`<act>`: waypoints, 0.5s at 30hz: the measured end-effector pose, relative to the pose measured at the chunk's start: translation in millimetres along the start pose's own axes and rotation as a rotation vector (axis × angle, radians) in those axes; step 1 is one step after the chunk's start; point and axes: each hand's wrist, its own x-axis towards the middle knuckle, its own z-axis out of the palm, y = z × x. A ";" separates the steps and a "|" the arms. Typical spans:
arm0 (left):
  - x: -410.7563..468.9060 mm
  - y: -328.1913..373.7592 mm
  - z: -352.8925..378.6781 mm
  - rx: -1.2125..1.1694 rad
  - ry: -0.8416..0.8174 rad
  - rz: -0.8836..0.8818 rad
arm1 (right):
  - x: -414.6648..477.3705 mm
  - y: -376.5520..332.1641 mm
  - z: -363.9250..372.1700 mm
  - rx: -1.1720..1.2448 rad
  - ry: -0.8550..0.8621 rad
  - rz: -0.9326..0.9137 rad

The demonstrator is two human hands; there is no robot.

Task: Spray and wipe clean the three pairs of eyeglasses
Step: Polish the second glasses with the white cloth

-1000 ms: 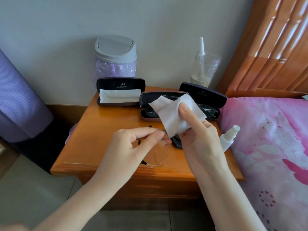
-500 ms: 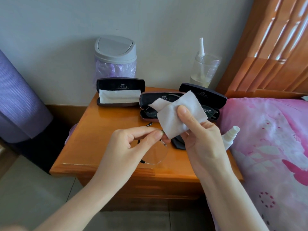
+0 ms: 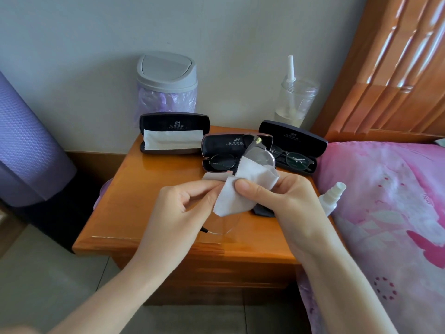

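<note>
1. eyeglasses, rimless pair (image 3: 224,222): held in the air over the front of the nightstand (image 3: 134,189), between both hands. one lens shows low and near, under the cloth. the other stands higher and farther, in front of the middle case. the long axis runs from near-low to far-high, leaning a little right.
2. left hand (image 3: 178,210): fingers curled, thumb and forefinger pinching the pair beside the near lens. the contact point is behind the cloth, so it is probably the bridge or the lens edge.
3. right hand (image 3: 291,203): thumb on top and fingers beneath, gripping the white cloth (image 3: 240,191), which is folded over the pair about its middle.
4. key relation: the far lens lies up and away from the right thumb, and the near lens lies below it, toward the person. judged: a wiping stroke would run along that axis, with the right hand working and the left hand steadying.
5. round dark pair (image 3: 220,162): lying in the open middle case (image 3: 226,141), behind the hands and untouched.
6. dark-framed pair (image 3: 297,161): lying in the open right case (image 3: 292,136), untouched.
7. left case (image 3: 173,122): open, holding only a folded cloth.
8. spray bottle (image 3: 331,197): just right of the right hand, at the bed edge, nearer that hand than the left.
</note>
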 end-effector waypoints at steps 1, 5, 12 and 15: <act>0.0 0.7 0.1 0.002 -0.001 0.007 | -0.1 0.3 -0.5 -0.012 0.021 -0.005; 1.5 4.0 1.6 0.024 0.005 0.031 | 1.9 3.7 -1.0 -0.053 0.133 -0.005; 1.9 3.0 1.3 -0.003 0.033 0.024 | 3.2 8.5 -3.2 0.095 0.116 -0.030; 2.3 2.0 1.1 -0.015 0.019 0.024 | 4.8 7.0 -3.7 0.219 0.102 -0.044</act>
